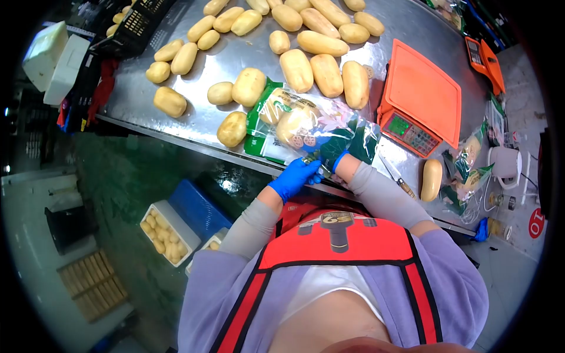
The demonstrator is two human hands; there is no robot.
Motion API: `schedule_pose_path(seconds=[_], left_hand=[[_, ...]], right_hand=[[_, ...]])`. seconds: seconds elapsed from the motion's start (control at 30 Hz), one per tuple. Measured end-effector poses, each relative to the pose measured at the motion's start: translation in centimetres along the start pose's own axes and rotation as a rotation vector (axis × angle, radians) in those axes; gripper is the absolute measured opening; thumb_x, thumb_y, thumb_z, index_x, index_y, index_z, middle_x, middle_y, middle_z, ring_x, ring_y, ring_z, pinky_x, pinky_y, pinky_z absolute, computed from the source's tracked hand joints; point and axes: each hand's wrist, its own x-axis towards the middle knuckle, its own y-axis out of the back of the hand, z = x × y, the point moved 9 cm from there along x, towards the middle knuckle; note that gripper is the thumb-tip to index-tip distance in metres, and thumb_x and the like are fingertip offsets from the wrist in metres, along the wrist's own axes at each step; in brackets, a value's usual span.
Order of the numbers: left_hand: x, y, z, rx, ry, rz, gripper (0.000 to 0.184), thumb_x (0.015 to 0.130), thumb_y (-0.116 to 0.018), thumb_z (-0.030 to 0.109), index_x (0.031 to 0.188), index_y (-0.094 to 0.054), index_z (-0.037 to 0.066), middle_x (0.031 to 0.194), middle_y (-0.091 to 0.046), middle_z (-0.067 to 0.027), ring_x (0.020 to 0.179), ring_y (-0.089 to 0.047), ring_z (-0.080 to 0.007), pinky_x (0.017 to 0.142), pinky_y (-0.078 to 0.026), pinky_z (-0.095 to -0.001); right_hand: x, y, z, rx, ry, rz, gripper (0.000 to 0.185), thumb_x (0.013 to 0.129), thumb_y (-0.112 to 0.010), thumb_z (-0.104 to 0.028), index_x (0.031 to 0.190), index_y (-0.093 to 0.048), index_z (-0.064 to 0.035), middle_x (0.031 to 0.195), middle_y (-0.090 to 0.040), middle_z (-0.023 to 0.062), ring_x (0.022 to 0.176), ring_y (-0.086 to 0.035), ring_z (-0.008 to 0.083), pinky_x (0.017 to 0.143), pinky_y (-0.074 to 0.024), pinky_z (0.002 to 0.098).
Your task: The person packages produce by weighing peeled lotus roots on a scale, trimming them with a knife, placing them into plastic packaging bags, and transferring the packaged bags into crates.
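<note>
A clear printed plastic bag (329,120) with green edges and a flower print lies at the table's front edge, with pale lotus root pieces (294,125) inside. My left hand (295,177), in a blue glove, has its fingers closed on the bag's near end. My right hand (333,154), also gloved in blue, is beside it at the same end, partly covered by the plastic, so its fingers are mostly hidden. Loose lotus roots (326,75) lie just beyond the bag, and one lotus root (232,129) sits at its left.
An orange scale (421,88) stands right of the bag. A knife (400,181) and a lotus root (431,180) lie near the front edge of the metal table (135,97). Filled bags (469,156) are farther right. A black crate (138,29) is at back left; a white foam box (191,238) holds lotus roots below.
</note>
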Motion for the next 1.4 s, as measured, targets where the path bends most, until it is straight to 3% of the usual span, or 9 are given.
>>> schedule_pose_path(seconds=[0.27, 0.43, 0.53, 0.57, 0.67, 0.8, 0.83, 1.07, 1.4], left_hand=[[-0.9, -0.9, 6.3, -0.027, -0.180, 0.042, 0.021, 0.089, -0.053, 0.025, 0.083, -0.058, 0.005, 0.072, -0.059, -0.0027, 0.060, -0.055, -0.0111, 0.056, -0.044, -0.0227], [-2.6, -1.3, 15.7, -0.637, -0.308, -0.067, 0.018, 0.092, -0.049, 0.023, 0.100, -0.056, 0.009, 0.091, -0.059, -0.0038, 0.075, -0.056, -0.0124, 0.064, -0.047, -0.0228], [-6.6, -7.8, 19.9, 0.579, -0.784, 0.031, 0.015, 0.089, -0.046, 0.008, 0.077, -0.052, 0.003, 0.069, -0.051, -0.0038, 0.061, -0.051, -0.0105, 0.054, -0.041, -0.0205], [-6.9, -9.7, 19.4, 0.641, -0.753, -0.017, 0.014, 0.088, -0.048, 0.009, 0.077, -0.053, 0.002, 0.069, -0.052, -0.0046, 0.060, -0.052, -0.0113, 0.053, -0.042, -0.0213], [-6.5, -14.9, 14.9, 0.416, -0.275, -0.247, 0.015, 0.086, -0.053, 0.013, 0.078, -0.055, 0.001, 0.069, -0.057, -0.0070, 0.056, -0.056, -0.0139, 0.051, -0.044, -0.0237], [-5.9, -21.5, 8.5, -0.014, 0.324, -0.528, 0.016, 0.086, -0.054, 0.016, 0.084, -0.058, 0.001, 0.070, -0.060, -0.0082, 0.056, -0.057, -0.0143, 0.052, -0.045, -0.0228], [-5.2, -22.8, 7.6, 0.013, 0.362, -0.583, 0.016, 0.086, -0.054, 0.016, 0.084, -0.058, 0.001, 0.070, -0.060, -0.0082, 0.056, -0.057, -0.0143, 0.052, -0.045, -0.0228], [-3.0, -31.0, 3.3, 0.212, 0.381, -0.907, 0.029, 0.091, -0.042, 0.024, 0.087, -0.057, 0.000, 0.075, -0.062, -0.0100, 0.057, -0.055, -0.0119, 0.053, -0.043, -0.0213], [5.4, -23.8, 4.4, 0.010, 0.250, -0.584, 0.018, 0.085, -0.054, 0.019, 0.093, -0.056, 0.003, 0.088, -0.061, -0.0132, 0.072, -0.056, -0.0184, 0.064, -0.044, -0.0277]], right_hand=[[1.3, 4.3, 3.0, 0.979, -0.115, 0.134, 0.022, 0.078, -0.064, -0.025, 0.087, -0.064, -0.0052, 0.073, -0.062, 0.0109, 0.066, -0.056, 0.0186, 0.061, -0.0452, 0.0304], [-10.0, 23.3, 0.7, 0.677, -0.142, 0.791, 0.062, 0.072, -0.073, -0.025, 0.124, -0.045, -0.0038, 0.116, -0.053, 0.0121, 0.104, -0.053, 0.0238, 0.087, -0.0422, 0.0336], [-12.8, 22.1, 2.6, 0.674, -0.187, 0.726, 0.092, 0.067, -0.077, -0.029, 0.138, -0.024, -0.0026, 0.138, -0.033, 0.0173, 0.126, -0.034, 0.0280, 0.102, -0.0298, 0.0369], [-13.4, 20.9, 2.9, 0.714, -0.215, 0.618, 0.108, 0.063, -0.079, -0.029, 0.141, -0.008, -0.0012, 0.145, -0.015, 0.0190, 0.135, -0.016, 0.0279, 0.108, -0.0177, 0.0376], [-16.6, 19.1, 3.5, 0.672, -0.253, 0.701, 0.111, 0.061, -0.080, -0.032, 0.140, -0.010, 0.0001, 0.145, -0.018, 0.0184, 0.134, -0.019, 0.0285, 0.108, -0.0174, 0.0371], [-22.4, 19.3, 1.7, 1.424, -0.061, 0.760, 0.074, 0.075, -0.071, -0.026, 0.134, -0.032, -0.0018, 0.132, -0.041, 0.0146, 0.124, -0.037, 0.0249, 0.105, -0.0262, 0.0383], [-24.0, 19.8, 1.1, 0.944, -0.069, 0.675, 0.052, 0.082, -0.063, -0.019, 0.128, -0.044, -0.0038, 0.130, -0.044, 0.0147, 0.121, -0.041, 0.0246, 0.101, -0.0321, 0.0376], [-41.7, 16.4, 4.3, 0.898, -0.781, 1.216, 0.016, 0.081, -0.064, -0.008, 0.096, -0.063, -0.0036, 0.098, -0.063, 0.0079, 0.086, -0.058, 0.0140, 0.077, -0.0470, 0.0288], [-80.9, 14.8, 1.8, 0.475, -0.871, 2.676, 0.042, 0.092, -0.043, -0.034, 0.122, -0.046, -0.0051, 0.117, -0.053, 0.0134, 0.106, -0.052, 0.0303, 0.092, -0.0429, 0.0441]])
